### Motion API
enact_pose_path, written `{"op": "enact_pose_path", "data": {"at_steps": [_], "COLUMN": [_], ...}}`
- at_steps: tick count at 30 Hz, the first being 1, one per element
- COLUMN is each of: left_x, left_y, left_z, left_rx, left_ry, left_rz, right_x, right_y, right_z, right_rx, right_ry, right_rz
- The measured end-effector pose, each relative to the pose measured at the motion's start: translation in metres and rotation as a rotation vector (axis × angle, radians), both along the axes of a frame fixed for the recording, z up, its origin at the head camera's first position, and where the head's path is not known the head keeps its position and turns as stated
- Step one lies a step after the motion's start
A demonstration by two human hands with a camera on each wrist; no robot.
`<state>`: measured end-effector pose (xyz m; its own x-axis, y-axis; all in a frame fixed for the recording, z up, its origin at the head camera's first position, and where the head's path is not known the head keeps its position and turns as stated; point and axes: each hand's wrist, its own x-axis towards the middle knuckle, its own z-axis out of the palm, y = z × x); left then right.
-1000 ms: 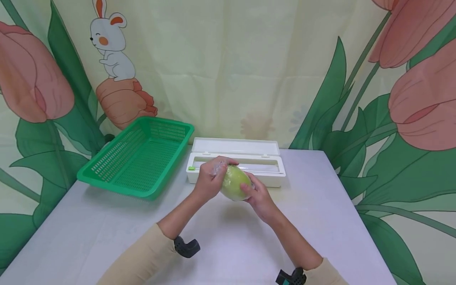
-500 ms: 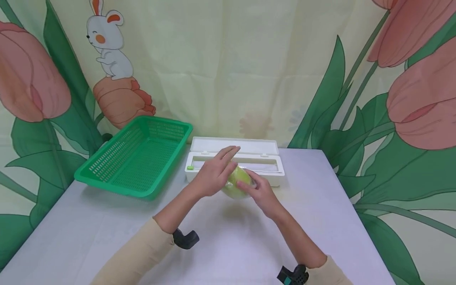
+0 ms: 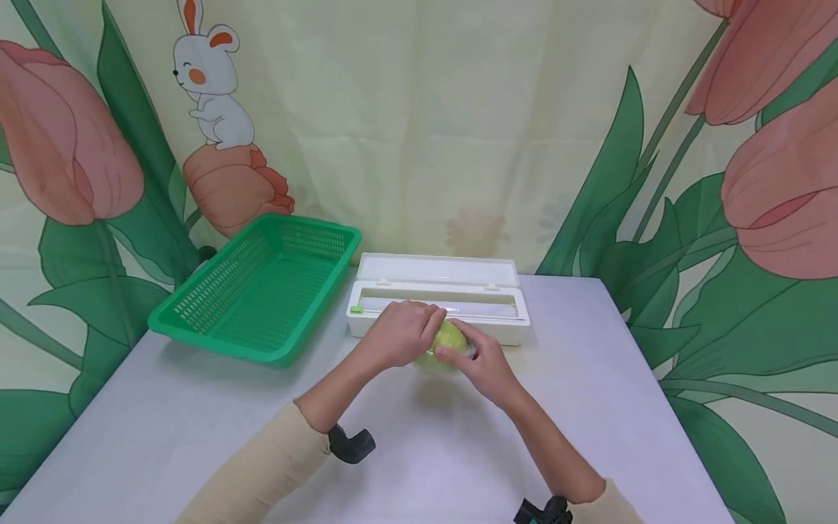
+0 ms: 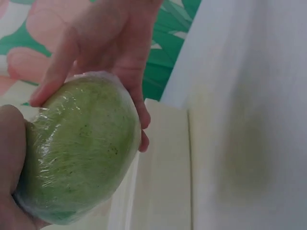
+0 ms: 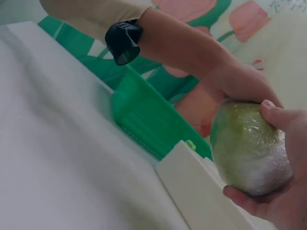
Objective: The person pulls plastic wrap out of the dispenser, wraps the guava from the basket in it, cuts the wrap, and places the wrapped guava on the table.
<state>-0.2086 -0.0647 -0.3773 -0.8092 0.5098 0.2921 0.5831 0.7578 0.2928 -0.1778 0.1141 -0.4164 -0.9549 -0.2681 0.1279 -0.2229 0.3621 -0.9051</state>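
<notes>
Both hands hold a green mango wrapped in clear cling film, raised above the table in front of the dispenser. My left hand curls over its left end and covers much of it in the head view. The right hand grips the other end, thumb on the near side. In the left wrist view the mango shows dark specks under glossy, creased film. From the right wrist, the film on the mango looks whiter and bunched near the right palm. Behind the hands stands a white cling film dispenser, lid up.
A green plastic basket stands on the left of the table, close to the dispenser. On the dispenser's left end sits a small bright green cutter. A white cloth covers the table; a printed curtain hangs behind it.
My left hand first pinched at loose film, then straightened its fingers over the mango, and now curls round its left end. The right hand has kept its grip, while the mango has tilted slightly.
</notes>
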Motion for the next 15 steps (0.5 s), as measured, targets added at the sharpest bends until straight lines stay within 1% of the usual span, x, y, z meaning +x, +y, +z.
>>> {"op": "enact_pose_path", "data": {"at_steps": [1, 2, 3, 5, 7, 8, 9, 10, 12, 14, 15], "left_x": [-0.001, -0.002, -0.004, -0.008, -0.011, -0.012, -0.013, -0.013, -0.012, -0.009, -0.008], "left_y": [-0.001, -0.003, -0.005, -0.012, -0.016, -0.017, -0.017, -0.017, -0.014, -0.01, -0.008], "left_z": [0.0, -0.001, -0.002, -0.004, -0.008, -0.011, -0.014, -0.017, -0.022, -0.026, -0.027], "left_rx": [0.043, 0.116, 0.216, 0.461, 0.678, 0.758, 0.808, 0.835, 0.845, 0.868, 0.892], "left_ry": [-0.051, -0.114, -0.187, -0.33, -0.456, -0.51, -0.551, -0.584, -0.621, -0.624, -0.61], "left_rz": [-0.016, -0.036, -0.056, -0.065, -0.05, -0.043, -0.02, 0.007, 0.058, 0.104, 0.127], "right_x": [0.0, 0.0, 0.0, -0.001, -0.002, -0.002, -0.002, -0.003, -0.003, -0.005, -0.006], "right_y": [0.001, 0.002, 0.003, 0.004, 0.005, 0.006, 0.006, 0.007, 0.007, 0.007, 0.006], "right_z": [0.0, 0.0, 0.0, 0.002, 0.004, 0.005, 0.006, 0.007, 0.007, 0.006, 0.004], "right_rx": [0.005, 0.008, 0.01, -0.003, -0.008, -0.008, -0.006, -0.005, -0.01, -0.076, -0.131], "right_ry": [0.009, 0.025, 0.037, 0.057, 0.071, 0.079, 0.086, 0.094, 0.115, 0.11, 0.099], "right_rz": [-0.001, -0.004, -0.008, -0.011, -0.02, -0.029, -0.032, -0.032, -0.019, -0.011, -0.012]}}
